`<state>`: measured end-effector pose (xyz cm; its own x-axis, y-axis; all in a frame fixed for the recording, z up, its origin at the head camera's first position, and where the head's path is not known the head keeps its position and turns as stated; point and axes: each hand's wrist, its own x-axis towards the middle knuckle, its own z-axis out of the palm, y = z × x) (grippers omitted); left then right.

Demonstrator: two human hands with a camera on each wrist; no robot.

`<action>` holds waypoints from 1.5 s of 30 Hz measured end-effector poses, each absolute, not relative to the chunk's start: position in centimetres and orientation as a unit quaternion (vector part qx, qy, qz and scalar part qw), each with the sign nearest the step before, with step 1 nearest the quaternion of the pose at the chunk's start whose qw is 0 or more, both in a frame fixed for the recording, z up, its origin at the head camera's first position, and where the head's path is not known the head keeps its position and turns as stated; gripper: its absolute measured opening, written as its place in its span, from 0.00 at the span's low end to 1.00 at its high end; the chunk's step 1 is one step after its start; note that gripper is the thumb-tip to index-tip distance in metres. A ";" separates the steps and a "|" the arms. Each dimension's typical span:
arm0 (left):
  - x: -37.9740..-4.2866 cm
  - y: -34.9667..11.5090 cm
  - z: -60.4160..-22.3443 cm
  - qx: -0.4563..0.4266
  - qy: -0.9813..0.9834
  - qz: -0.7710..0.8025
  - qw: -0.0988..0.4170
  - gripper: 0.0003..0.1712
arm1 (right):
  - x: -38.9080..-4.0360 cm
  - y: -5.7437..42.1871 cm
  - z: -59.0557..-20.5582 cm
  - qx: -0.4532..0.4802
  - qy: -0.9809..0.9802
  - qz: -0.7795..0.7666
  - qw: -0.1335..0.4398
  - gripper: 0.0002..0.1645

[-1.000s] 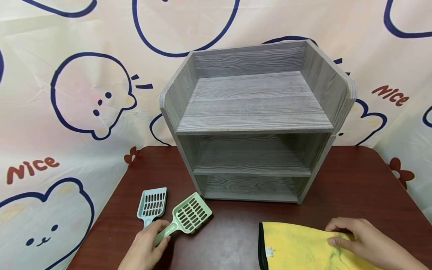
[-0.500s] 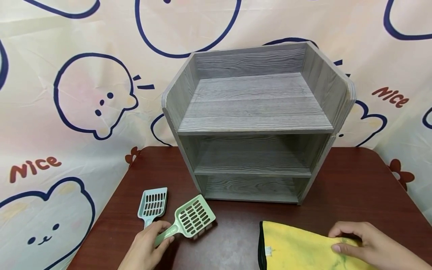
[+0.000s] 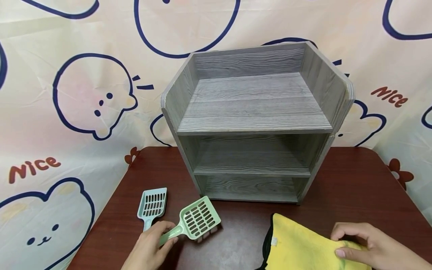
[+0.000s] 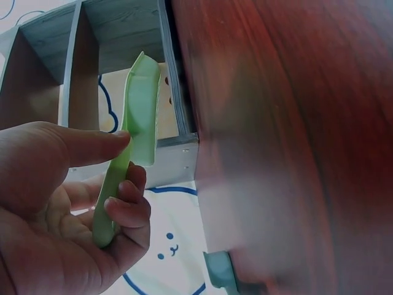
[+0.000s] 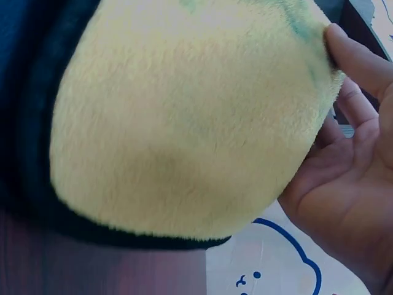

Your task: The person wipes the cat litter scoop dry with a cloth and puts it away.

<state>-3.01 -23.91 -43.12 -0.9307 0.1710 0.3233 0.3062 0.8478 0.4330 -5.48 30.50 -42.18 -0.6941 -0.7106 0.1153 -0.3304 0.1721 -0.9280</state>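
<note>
My left hand (image 3: pixel 150 245) grips the handle of a green slotted litter scoop (image 3: pixel 200 217); the left wrist view shows thumb and fingers wrapped round the green scoop's handle (image 4: pixel 112 190), its head raised off the table. A light blue slotted scoop (image 3: pixel 153 203) lies on the table just beyond that hand, its handle end hidden behind the fingers. My right hand (image 3: pixel 368 243) pinches the folded edge of a yellow plush cloth (image 3: pixel 303 247) with black trim and a small white tag. In the right wrist view the yellow cloth (image 5: pixel 184 123) hangs from between thumb and fingers, greenish stains near the grip.
A grey wood-grain shelf unit (image 3: pixel 254 101) with a railed top and two lower compartments stands at the back middle of the dark red-brown table (image 3: pixel 357 187). Behind it hangs a pale curtain (image 3: pixel 91 33) printed with cartoon bears.
The green scoop has moved slightly right and higher in my left hand. The cloth's left edge has swung right and tilted as my right hand lifts it. The blue scoop stays put.
</note>
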 end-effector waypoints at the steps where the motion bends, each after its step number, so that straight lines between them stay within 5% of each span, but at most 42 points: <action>1: -3.0 -23.8 -43.1 -0.132 -0.950 -0.247 0.140 0.22 | -5.4 30.5 -42.1 -0.355 0.738 -0.549 0.170 0.19; 17: -4.4 -20.0 -41.4 -0.184 -0.935 -0.295 0.065 0.17 | -4.4 29.9 -41.1 -0.392 0.670 -0.629 0.047 0.30; 27: -4.8 -19.1 -41.6 -0.236 -0.915 -0.313 0.095 0.19 | -3.7 29.5 -40.1 -0.376 0.683 -0.626 -0.025 0.28; 34: -4.8 -18.6 -41.4 -0.230 -0.920 -0.304 0.090 0.18 | -3.7 29.3 -39.4 -0.371 0.691 -0.619 0.023 0.25; 45: -5.0 -17.6 -41.0 -0.258 -0.912 -0.303 0.100 0.19 | -3.6 28.8 -39.3 -0.350 0.719 -0.600 -0.002 0.28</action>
